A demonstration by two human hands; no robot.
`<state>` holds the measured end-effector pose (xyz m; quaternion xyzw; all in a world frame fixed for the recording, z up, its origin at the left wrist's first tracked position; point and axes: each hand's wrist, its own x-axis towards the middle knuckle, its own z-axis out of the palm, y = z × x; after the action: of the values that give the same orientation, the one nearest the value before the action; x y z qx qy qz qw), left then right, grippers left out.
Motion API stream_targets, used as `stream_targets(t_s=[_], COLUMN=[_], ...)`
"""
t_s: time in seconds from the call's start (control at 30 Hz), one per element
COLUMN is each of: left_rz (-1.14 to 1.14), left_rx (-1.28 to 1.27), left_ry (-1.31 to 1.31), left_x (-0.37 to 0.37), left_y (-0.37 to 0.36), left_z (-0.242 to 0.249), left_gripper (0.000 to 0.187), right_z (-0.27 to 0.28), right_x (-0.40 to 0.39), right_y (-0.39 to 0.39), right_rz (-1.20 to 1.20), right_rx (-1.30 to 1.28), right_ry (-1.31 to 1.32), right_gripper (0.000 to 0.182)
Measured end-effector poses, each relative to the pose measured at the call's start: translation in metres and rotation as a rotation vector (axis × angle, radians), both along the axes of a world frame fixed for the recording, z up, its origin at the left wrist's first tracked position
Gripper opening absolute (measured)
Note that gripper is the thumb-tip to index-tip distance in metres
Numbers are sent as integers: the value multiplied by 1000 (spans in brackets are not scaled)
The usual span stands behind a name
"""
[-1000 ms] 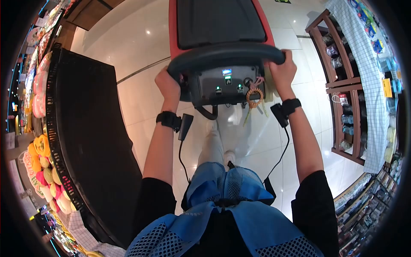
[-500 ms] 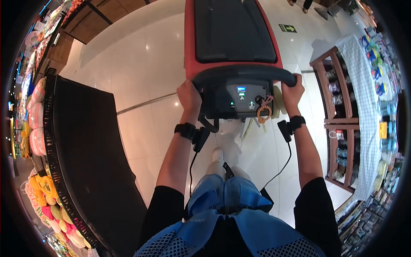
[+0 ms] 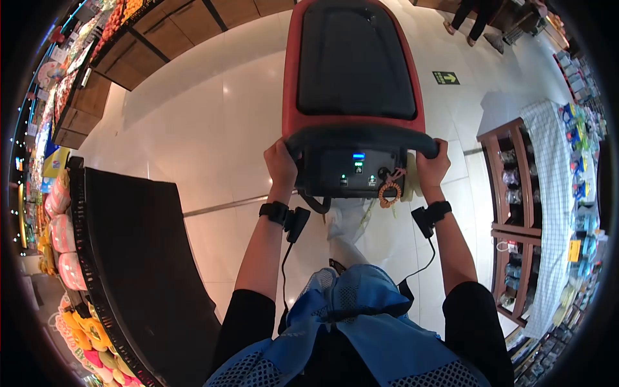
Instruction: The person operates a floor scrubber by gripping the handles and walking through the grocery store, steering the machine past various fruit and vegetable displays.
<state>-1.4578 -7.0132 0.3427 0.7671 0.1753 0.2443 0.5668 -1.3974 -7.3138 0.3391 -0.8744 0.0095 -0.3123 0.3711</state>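
Two-handed grip on red-and-black machine (image 3: 354, 71), dead ahead on tiled floor (image 3: 225, 129).
Left hand (image 3: 281, 171) and right hand (image 3: 433, 169) both curled closed round opposite ends of the black handlebar (image 3: 361, 135); wide spacing likely for even steering leverage. Control panel (image 3: 329, 169) sits between them, unobstructed, probably for easy reading. Coiled band (image 3: 389, 195) hangs at its right side.

Vs. a sec ago, floor sign (image 3: 446, 78) fully in view, bystander's legs (image 3: 480, 24) showing top R, & more of machine's lid (image 3: 354, 61) visible.
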Motion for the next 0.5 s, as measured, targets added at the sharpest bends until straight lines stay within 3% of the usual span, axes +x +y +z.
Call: stream_targets(t_s=[0.17, 0.5], left_rz=[7, -54], left_rx=[-11, 60], left_ry=[85, -27], left_x=[91, 246], left_y=[29, 74], left_z=[3, 8], left_gripper=[43, 41], right_z=[5, 18], right_x=[80, 228], right_y=[23, 69], right_rz=[20, -19], right_rx=[-14, 52], right_ry=[18, 48], right_gripper=[32, 31])
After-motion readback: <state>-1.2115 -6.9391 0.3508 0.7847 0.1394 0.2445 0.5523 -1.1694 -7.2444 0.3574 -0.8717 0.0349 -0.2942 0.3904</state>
